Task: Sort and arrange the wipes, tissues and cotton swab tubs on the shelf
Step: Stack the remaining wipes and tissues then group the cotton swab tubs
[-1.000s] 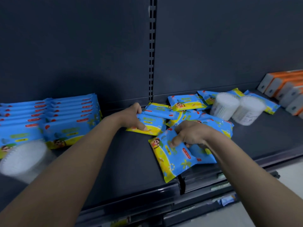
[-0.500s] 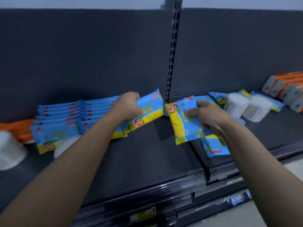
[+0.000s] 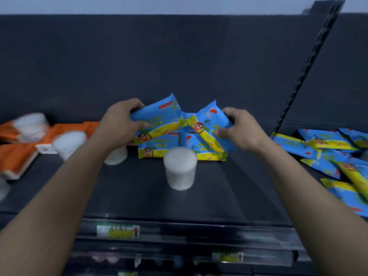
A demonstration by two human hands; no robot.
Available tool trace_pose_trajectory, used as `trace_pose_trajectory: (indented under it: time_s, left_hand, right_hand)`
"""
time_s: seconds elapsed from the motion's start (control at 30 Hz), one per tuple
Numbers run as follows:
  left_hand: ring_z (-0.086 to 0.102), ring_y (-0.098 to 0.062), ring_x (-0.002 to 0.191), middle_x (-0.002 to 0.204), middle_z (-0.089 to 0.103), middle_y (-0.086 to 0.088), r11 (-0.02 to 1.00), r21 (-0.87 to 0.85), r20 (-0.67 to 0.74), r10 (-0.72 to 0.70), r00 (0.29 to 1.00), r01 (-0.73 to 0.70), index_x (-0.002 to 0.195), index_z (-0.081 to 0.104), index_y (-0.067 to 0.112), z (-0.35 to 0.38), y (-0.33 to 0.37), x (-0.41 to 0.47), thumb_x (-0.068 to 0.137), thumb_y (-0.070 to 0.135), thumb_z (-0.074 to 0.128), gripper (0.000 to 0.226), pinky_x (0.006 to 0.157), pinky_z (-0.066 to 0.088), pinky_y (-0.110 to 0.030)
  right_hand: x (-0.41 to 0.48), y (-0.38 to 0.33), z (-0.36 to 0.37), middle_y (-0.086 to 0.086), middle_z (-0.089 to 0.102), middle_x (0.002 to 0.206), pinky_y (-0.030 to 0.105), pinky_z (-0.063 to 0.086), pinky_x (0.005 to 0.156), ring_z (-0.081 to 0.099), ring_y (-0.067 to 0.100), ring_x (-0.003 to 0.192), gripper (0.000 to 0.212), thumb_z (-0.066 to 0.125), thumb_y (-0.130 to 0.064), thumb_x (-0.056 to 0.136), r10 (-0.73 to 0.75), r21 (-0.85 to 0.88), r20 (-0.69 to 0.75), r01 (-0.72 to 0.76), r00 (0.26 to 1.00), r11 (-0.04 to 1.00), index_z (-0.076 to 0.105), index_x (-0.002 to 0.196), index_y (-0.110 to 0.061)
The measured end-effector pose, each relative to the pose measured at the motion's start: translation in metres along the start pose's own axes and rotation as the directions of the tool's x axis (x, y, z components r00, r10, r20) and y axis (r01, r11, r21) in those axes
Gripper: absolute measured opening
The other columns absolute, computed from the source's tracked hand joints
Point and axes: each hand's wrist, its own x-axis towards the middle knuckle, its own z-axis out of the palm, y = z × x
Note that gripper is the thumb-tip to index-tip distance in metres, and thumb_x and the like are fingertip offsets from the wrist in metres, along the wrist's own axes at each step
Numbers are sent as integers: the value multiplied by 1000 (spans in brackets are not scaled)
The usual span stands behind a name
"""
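Wipes pack [image 3: 159,118] in the left hand [image 3: 119,124], another pack [image 3: 209,120] in the right hand [image 3: 239,130], both grips closed on them. They're tilted over the stack [image 3: 159,150] on the shelf [image 3: 219,196], probably to square them up.

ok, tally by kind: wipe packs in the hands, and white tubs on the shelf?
Blue wipe packs held: 2, left pack in the left hand, right pack in the right hand.
White tubs: 4, centre tub, tub behind the left forearm, two left tubs.
Total: 6. A white blur at the far left edge may be a fifth; cannot tell.
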Motion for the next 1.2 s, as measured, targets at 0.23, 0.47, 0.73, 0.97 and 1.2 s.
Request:
trace_pose_trajectory:
  time_s: [0.23,0.47,0.73,0.97,1.2]
  left_hand:
    - [52,-16,73,72,56,3,978,192,152,-109,982,79,84,61,13,22,-36,-12,69,2,74,23,59,33,-26]
    - [55,-21,87,92,58,-4,974,184,116,-153,981,130,92,65,9,47,-54,-8,67,1,75,28,73,42,-30]
    - [48,-24,93,87,48,4,960,278,63,-61,996,41,84,57,19,64,-56,3,65,11,78,30,77,38,-34]
    - [41,-26,112,122,46,-7,847,532,138,-94,986,6,120,47,14,71,-52,11,72,34,75,59,91,39,-37]
    - [44,-30,109,118,51,-13,862,505,107,-6,994,-49,116,48,6,70,-63,15,64,38,79,68,91,40,-41]
  right_hand:
    - [11,-2,30,3,64,117,32,41,93,54,26,114,40,67,-15,81,-50,-501,222,158,974,851,62,119,-24]
    - [27,8,41,3,57,121,34,32,94,49,26,114,43,64,-16,82,-101,-601,284,259,954,756,54,123,-24]
    - [31,16,47,4,51,111,33,31,87,46,25,106,32,63,-14,81,-171,-591,317,335,933,734,50,110,-18]
    - [24,15,59,9,48,118,37,32,90,44,28,109,40,58,-19,83,-174,-753,274,324,946,573,42,120,-12]
    - [20,9,69,7,48,117,38,31,94,43,27,109,40,59,-20,83,-115,-783,181,214,977,585,42,119,-13]
